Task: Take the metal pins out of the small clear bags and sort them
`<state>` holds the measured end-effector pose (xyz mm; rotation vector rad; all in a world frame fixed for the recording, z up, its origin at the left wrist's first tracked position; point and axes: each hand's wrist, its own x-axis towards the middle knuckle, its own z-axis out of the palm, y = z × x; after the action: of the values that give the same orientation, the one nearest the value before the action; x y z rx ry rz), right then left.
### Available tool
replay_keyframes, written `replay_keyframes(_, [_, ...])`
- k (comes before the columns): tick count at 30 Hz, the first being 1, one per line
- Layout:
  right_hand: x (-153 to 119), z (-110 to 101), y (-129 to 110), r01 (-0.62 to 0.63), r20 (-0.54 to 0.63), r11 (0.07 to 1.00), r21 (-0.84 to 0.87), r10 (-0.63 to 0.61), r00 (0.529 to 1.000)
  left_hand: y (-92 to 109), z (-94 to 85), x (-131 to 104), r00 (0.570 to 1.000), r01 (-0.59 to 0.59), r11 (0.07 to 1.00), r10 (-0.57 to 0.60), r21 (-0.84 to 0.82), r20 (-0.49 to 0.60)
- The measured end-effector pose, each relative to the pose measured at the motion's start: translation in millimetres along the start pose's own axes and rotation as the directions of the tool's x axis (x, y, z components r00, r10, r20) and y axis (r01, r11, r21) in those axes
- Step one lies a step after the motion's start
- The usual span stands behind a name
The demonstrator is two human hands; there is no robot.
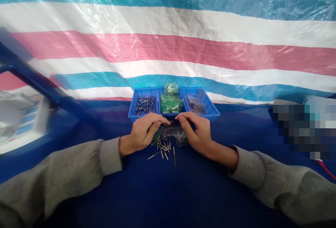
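My left hand [145,132] is closed in a pinch, thumb against forefinger, in front of the blue bins. Facing it, my right hand [196,133] pinches too, its fingertips close to the left ones. Between the fingertips shows a thin dark metal piece [172,121], too small to tell its kind. Under the hands lies a clear plastic bag [173,132] with dark contents, partly hidden by them. Loose blind rivets [164,147], pale with thin stems, are scattered just in front of the bag, and a single rivet [174,156] lies apart from the pile.
Three joined blue bins stand behind the hands: the left bin [133,107] holds metal pins, the middle one green bags [172,104], the right one clear bags [195,105]. A striped sheet [168,49] hangs behind. White equipment [39,123] is at left; pixelated objects sit right.
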<state>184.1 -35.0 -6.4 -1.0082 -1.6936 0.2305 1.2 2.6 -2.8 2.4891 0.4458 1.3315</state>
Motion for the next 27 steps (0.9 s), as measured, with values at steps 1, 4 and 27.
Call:
replay_keyframes(1, [-0.4,-0.5,-0.4,-0.03,-0.029,0.999,0.022,0.031,0.999,1.2,-0.2,0.3,1.0,-0.003,1.0,0.003,0.003,0.014])
replay_keyframes(4, [-2.8,-1.0,-0.5,-0.05,-0.049,0.997,0.054,0.053,0.997,2.6,-0.4,0.5,0.999,-0.03,0.999,0.029,0.027,0.019])
replay_keyframes(27, [-6.4,3.8,0.4,0.103,0.083,0.994,0.035,-0.106,0.991,-5.8,1.4,-2.1,0.99,-0.104,0.993,0.11,0.062,-0.089])
